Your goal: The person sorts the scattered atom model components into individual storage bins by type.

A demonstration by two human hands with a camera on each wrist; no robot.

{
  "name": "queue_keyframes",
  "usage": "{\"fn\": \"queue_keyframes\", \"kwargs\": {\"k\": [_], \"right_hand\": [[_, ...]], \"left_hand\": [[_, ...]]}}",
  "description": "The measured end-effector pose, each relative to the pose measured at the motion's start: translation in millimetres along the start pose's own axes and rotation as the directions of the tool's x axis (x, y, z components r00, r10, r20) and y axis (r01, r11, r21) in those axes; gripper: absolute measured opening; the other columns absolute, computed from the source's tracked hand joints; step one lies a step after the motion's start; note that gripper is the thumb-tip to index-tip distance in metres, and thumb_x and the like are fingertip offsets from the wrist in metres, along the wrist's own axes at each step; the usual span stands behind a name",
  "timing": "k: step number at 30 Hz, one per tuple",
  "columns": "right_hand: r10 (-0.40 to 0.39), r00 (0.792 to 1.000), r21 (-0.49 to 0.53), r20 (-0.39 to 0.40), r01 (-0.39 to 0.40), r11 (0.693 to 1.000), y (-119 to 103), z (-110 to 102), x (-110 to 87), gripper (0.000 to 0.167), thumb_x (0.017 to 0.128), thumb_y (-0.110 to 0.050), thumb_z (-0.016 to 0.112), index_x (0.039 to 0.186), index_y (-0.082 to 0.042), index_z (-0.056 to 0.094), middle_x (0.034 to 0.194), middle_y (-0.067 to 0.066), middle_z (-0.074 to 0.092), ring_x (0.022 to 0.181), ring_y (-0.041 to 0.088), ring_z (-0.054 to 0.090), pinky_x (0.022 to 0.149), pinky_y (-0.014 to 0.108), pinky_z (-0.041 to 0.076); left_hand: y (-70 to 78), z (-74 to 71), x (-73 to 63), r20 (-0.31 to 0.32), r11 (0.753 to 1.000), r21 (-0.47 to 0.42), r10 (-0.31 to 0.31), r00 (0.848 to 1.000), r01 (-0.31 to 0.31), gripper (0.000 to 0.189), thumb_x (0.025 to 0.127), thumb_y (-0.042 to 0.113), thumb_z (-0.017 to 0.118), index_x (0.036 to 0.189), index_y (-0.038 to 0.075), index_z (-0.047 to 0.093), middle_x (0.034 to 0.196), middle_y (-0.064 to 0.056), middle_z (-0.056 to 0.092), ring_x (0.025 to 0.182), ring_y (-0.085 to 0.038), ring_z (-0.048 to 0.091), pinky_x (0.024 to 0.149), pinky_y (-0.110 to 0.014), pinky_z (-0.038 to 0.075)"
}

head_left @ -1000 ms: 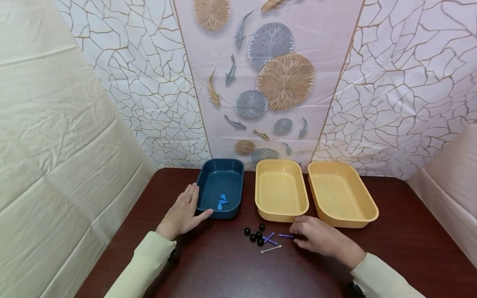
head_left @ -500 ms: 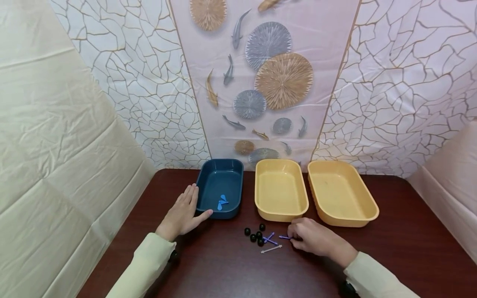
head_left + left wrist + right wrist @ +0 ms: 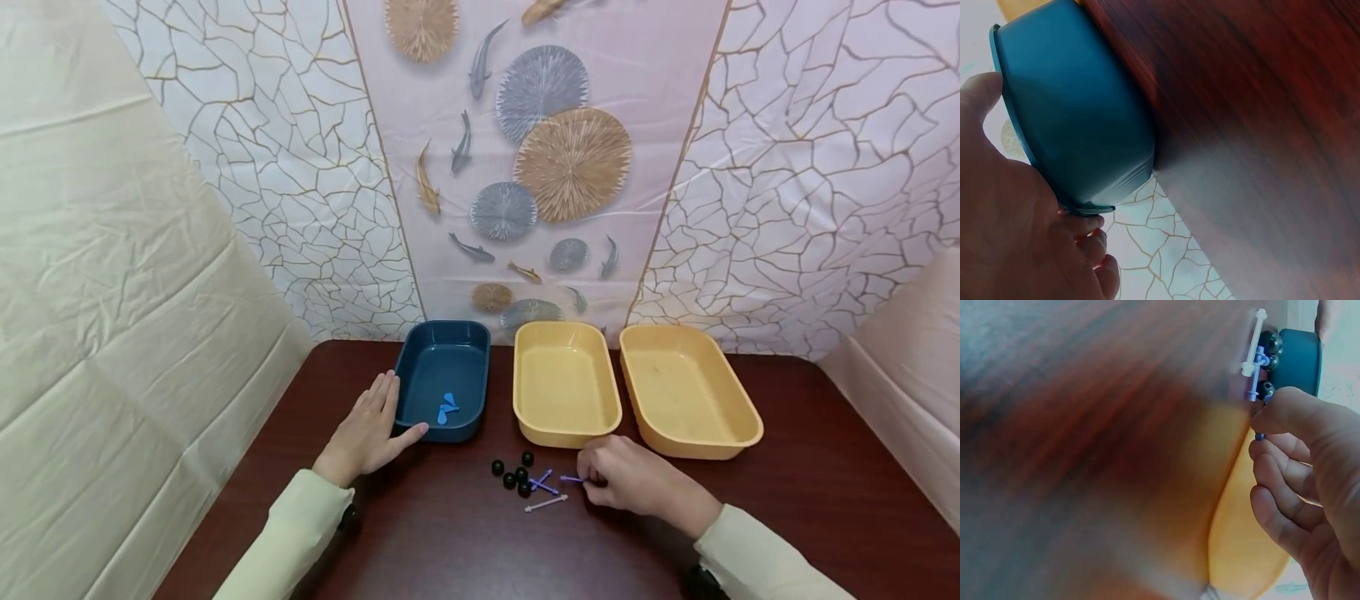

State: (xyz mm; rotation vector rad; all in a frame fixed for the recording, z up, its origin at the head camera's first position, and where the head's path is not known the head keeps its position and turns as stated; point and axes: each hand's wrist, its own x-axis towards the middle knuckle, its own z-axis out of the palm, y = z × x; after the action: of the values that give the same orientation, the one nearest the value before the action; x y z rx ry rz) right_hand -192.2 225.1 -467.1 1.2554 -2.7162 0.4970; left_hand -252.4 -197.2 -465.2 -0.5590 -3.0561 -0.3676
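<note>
My right hand pinches a small purple rod with knobbed ends between thumb and fingers, low over the table. In the right wrist view the rod's end pokes out below the thumb, and its middle is hidden. Left of that hand lie two crossed purple rods, a pale rod and several round black beads. My left hand rests with straight fingers along the side of a dark blue bin, its thumb at the front rim. Several light-blue teardrop pieces lie inside that bin.
Two yellow bins stand right of the blue one: a middle bin and a right bin, just beyond my right hand. The dark red table ends at a patterned cloth backdrop.
My right hand has shifted slightly left, and its fingers have come together on the purple rod, covering more of it. The left hand stays at the blue bin.
</note>
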Motion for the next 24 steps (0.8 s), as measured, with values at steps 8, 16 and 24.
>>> {"fn": "queue_keyframes", "kwargs": {"k": [8,16,24], "right_hand": [[-0.006,1.0,-0.018,-0.007,0.006,1.0,-6,-23,7.9,0.019,0.08,-0.004,0.081,0.077,-0.018,0.067,0.075,-0.011,0.059,0.069,-0.005,0.051,0.058,0.013,0.046],[-0.042,0.998,-0.074,-0.05,0.039,0.997,-3,-52,21.3,0.022,0.078,-0.002,0.08,0.075,-0.018,0.066,0.075,-0.01,0.062,0.07,-0.003,0.054,0.06,0.014,0.048],[-0.02,0.998,-0.131,-0.054,0.013,0.991,4,-79,39.7,0.018,0.079,0.0,0.079,0.078,-0.017,0.071,0.078,-0.008,0.066,0.072,0.001,0.056,0.064,0.02,0.052]], "left_hand": [[0.7,-1.2,-0.6,-0.011,1.0,-0.002,0.011,1.0,-0.011,0.1,0.103,0.064,0.052,0.164,-0.009,0.02,0.174,-0.027,0.019,0.163,-0.047,0.017,0.131,-0.061,0.023],[0.9,-0.9,-0.2,-0.011,1.0,-0.001,0.01,1.0,-0.01,0.1,0.102,0.063,0.052,0.164,-0.009,0.02,0.174,-0.027,0.02,0.163,-0.047,0.018,0.131,-0.061,0.023],[0.4,-0.5,0.0,-0.01,1.0,-0.001,0.006,1.0,-0.006,0.101,0.102,0.064,0.051,0.165,-0.008,0.02,0.174,-0.027,0.019,0.163,-0.047,0.018,0.131,-0.061,0.023]]}}
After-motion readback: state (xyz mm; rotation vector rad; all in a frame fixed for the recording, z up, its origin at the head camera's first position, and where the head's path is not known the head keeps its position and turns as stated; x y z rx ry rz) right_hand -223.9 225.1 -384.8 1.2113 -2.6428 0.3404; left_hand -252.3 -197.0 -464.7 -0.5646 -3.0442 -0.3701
